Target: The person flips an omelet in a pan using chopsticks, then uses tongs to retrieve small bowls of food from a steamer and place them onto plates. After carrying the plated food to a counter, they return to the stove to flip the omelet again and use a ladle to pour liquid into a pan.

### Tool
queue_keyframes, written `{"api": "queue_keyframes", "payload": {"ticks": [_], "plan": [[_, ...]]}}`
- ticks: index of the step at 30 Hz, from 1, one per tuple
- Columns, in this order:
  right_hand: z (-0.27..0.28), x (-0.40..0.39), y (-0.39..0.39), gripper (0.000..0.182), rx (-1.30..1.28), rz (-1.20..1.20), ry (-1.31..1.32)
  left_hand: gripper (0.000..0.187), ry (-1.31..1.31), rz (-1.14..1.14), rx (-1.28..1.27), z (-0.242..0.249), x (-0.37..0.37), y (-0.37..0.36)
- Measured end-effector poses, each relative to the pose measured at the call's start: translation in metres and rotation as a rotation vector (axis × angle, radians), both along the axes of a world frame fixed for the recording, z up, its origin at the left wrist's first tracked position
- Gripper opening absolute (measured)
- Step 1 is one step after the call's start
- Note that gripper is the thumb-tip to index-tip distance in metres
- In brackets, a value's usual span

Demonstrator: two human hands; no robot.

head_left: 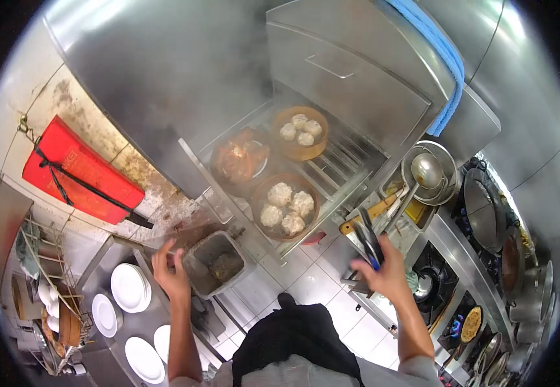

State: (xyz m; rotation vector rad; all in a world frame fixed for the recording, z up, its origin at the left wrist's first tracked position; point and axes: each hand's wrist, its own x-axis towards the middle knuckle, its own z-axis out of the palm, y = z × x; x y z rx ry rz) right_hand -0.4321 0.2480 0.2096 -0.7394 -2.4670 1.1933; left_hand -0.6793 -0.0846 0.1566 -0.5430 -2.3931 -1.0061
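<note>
The steel steamer (pixel 357 161) stands open ahead, thick with steam, so the forearms are probably best kept low and clear of its hot edges, with a pause for the cloud to thin; its smooth panels look hard and brushed, and its floor is a row of straight bars. Inside sit two round wooden baskets, the near basket (pixel 305 231) by the front edge and the far basket (pixel 302 155) behind it; their curved walls would likely take a level, even grip better than a pinch at one side. Left of them, a shallow round dish (pixel 242 161) holds something orange-red, blurred by steam. Below, a dull grey square bin (pixel 199 255) with rounded corners has a brown lump in it. The left hand (pixel 172 274) is just beside that bin, loosely spread and empty. The right hand (pixel 389 269) is curled around dark tongs (pixel 370 245) with a touch of blue, well apart from the baskets; how far the tips are parted I cannot tell. Four near dumplings (pixel 280 193) look lumpy and moist, and four smaller far dumplings (pixel 300 121) look smoother and rounder; such soft skins would probably want only light pressure.
</note>
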Motion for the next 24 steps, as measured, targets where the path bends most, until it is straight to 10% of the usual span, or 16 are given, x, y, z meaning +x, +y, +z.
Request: {"api": "queue_keyframes", "payload": {"ticks": [11,16,24], "plan": [[0.020,-0.160,-0.014,0.050,0.399,0.210,-0.182,0.026,-0.141,0.653,0.228,-0.081,0.115,-0.187],[0.062,-0.142,-0.015,0.053,0.676,0.304,0.176,0.042,-0.161,0.871,-0.013,-0.126,0.165,-0.271],[0.145,-0.093,-0.025,0.044,1.187,0.682,-0.639,0.049,-0.593,1.069,-0.022,-0.190,0.247,-0.313]]}}
